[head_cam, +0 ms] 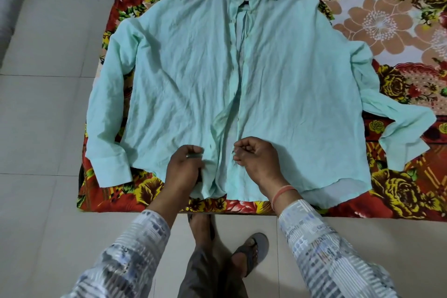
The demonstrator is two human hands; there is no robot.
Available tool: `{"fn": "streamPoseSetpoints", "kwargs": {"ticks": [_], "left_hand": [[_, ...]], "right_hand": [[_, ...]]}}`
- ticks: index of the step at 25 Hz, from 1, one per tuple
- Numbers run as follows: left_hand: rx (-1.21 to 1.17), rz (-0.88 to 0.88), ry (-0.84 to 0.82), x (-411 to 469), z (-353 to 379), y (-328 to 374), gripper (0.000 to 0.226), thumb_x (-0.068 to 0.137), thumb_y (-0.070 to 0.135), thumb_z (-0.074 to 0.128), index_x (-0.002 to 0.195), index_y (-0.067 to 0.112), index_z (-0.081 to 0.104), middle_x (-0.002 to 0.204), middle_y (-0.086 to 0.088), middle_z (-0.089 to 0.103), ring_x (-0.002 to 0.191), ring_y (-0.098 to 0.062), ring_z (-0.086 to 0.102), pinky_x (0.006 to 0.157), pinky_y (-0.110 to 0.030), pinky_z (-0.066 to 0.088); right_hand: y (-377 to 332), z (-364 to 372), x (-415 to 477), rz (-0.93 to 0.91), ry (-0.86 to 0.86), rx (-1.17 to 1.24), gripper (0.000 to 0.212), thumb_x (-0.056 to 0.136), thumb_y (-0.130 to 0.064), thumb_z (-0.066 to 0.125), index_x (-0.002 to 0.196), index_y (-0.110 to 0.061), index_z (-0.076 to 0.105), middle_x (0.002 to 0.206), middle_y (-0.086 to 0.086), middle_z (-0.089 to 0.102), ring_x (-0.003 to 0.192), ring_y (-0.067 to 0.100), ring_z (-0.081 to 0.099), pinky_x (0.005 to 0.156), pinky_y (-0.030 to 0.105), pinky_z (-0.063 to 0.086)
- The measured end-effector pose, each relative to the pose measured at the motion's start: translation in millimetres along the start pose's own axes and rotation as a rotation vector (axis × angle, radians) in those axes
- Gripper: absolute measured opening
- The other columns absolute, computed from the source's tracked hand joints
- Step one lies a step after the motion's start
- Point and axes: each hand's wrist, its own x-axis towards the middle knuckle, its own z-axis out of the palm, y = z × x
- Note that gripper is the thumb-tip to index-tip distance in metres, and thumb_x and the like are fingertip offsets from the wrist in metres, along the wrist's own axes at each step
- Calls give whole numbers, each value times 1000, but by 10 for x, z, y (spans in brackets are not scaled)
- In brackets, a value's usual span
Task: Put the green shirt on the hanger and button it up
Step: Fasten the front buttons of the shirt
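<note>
The pale green shirt (183, 63) lies face up on a floral blanket (377, 19), collar at the far end, sleeves spread to both sides. Its front hangs apart down the middle, with a gap between the two plackets. A dark hanger (244, 2) shows only as a thin dark piece inside the collar opening; the rest is hidden under the cloth. My left hand (186, 169) grips the left front panel near the hem. My right hand (256, 157) pinches the edge of the right placket, fingers curled.
The blanket lies on a light tiled floor (43, 128). Its near edge runs just in front of my feet (251, 251), one of them in a sandal. The right sleeve is folded back on the blanket at the right.
</note>
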Motion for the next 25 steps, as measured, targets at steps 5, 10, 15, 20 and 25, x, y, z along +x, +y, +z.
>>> {"fn": "streamPoseSetpoints", "kwargs": {"ticks": [5,10,15,20,25], "left_hand": [[237,290,1,-77,68,-63,25,85,31,84,104,32,67,97,6,73,86,-19,72,76,-42,62],[549,654,247,-26,343,93,42,82,49,89,105,17,75,91,0,70,81,-18,65,71,-33,50],[827,509,211,180,374,262,38,88,44,77,71,11,69,70,-8,71,73,-33,69,62,-35,44],[597,566,273,27,237,346,21,88,29,70,78,15,81,81,-1,75,74,-22,68,68,-31,48],[256,591,62,-221,270,427,12,93,26,80,81,23,83,69,12,75,64,1,65,62,-18,50]], "right_hand": [[32,35,22,-16,11,-13,8,97,-3,72,101,-5,78,83,4,76,68,5,74,71,22,61],[115,66,75,-46,55,-60,10,94,-9,76,92,-18,81,87,2,82,87,22,80,90,46,66],[169,79,79,-68,64,-70,10,92,-13,77,89,-22,80,84,1,81,83,20,80,88,50,66],[139,86,90,-22,63,-37,9,92,-10,78,93,-18,82,85,1,82,82,19,81,89,48,67],[109,55,79,-41,37,-37,9,87,-18,81,95,-21,83,88,-4,84,85,15,80,88,47,67]]}}
